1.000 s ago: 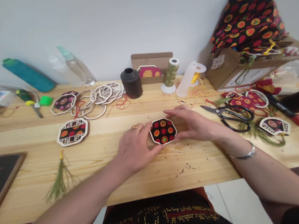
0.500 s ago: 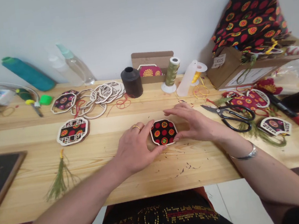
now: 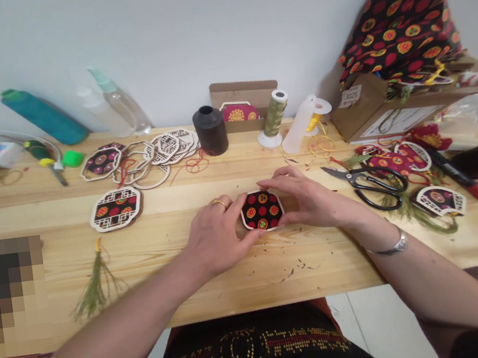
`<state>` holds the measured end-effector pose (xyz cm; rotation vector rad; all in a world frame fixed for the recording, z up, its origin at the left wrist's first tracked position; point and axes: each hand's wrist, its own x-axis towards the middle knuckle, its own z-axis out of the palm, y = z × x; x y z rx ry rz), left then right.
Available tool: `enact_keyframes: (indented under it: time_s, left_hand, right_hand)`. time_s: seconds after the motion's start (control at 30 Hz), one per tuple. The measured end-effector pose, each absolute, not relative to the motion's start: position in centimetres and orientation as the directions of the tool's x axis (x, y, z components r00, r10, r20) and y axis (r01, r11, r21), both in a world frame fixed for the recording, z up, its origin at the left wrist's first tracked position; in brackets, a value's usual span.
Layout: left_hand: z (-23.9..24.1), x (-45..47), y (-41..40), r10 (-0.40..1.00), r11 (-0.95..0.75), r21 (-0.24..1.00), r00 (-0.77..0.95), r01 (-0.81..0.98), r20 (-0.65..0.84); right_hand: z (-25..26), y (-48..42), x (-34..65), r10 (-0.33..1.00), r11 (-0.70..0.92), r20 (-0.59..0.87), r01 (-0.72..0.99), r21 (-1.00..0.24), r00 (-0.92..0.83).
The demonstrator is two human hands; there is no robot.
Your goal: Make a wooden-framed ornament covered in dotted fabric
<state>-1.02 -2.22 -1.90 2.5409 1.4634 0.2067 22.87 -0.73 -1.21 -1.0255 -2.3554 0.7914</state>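
Note:
A small fabric-covered wooden plaque (image 3: 263,211), black with red and yellow round flowers and a pale rim, lies on the wooden table before me. My left hand (image 3: 218,234) grips its left side, thumb at the lower edge and forefinger at the upper corner. From the other side my right hand (image 3: 306,197) holds it, thumb at the lower right and fingers at the top edge. Dark scraps (image 3: 298,269) are scattered just below. To the right rest black-handled scissors (image 3: 374,181); to the left lies another plaque with lattice trim (image 3: 117,209).
Several lattice wooden cutouts (image 3: 174,146) are piled at the back left, beside a black thread cone (image 3: 210,130). A green thread spool (image 3: 277,117) and white bottle (image 3: 299,127) stand behind. A cardboard box (image 3: 361,111) holds patterned cloth (image 3: 398,26). A green tassel (image 3: 94,281) lies left.
My right forefinger has come in from above the plaque's corner onto its top edge. My left hand and the plaque have barely moved.

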Motion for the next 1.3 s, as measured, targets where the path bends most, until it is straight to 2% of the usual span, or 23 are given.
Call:
enact_keyframes:
  time_s: [0.77,0.9,1.0,1.13,1.2,1.3]
  left_hand:
    - [-2.0,-0.9,-2.1,0.863,-0.495,0.225,0.504,0.839,0.017]
    - [-2.0,-1.1,-2.2,0.863,-0.496,0.225,0.504,0.839,0.022]
    - [-2.0,-1.1,-2.3,0.86,-0.501,0.222,0.509,0.836,0.024]
    - [-1.9,-1.1,-2.3,0.864,-0.49,0.256,0.504,0.833,0.012]
    - [-1.8,-1.2,-2.2,0.866,-0.481,0.283,0.501,0.83,0.002]
    - [-1.6,-1.2,-2.1,0.868,-0.465,0.306,0.496,0.831,-0.027]
  right_hand:
    - [-0.9,-0.7,22.6,0.763,0.555,0.12,0.548,-0.626,-0.636]
    - [-0.9,-0.6,23.1,0.755,0.553,0.136,0.512,-0.657,-0.641]
    - [-0.8,-0.4,23.7,0.795,0.518,0.172,0.502,-0.693,-0.582]
    - [-0.6,-0.4,24.0,0.86,0.433,0.135,0.563,-0.704,-0.492]
    - [-0.5,-0.5,23.9,0.859,0.429,0.106,0.593,-0.681,-0.501]
    - [-0.2,-1.0,23.6,0.853,0.448,0.046,0.683,-0.577,-0.52]
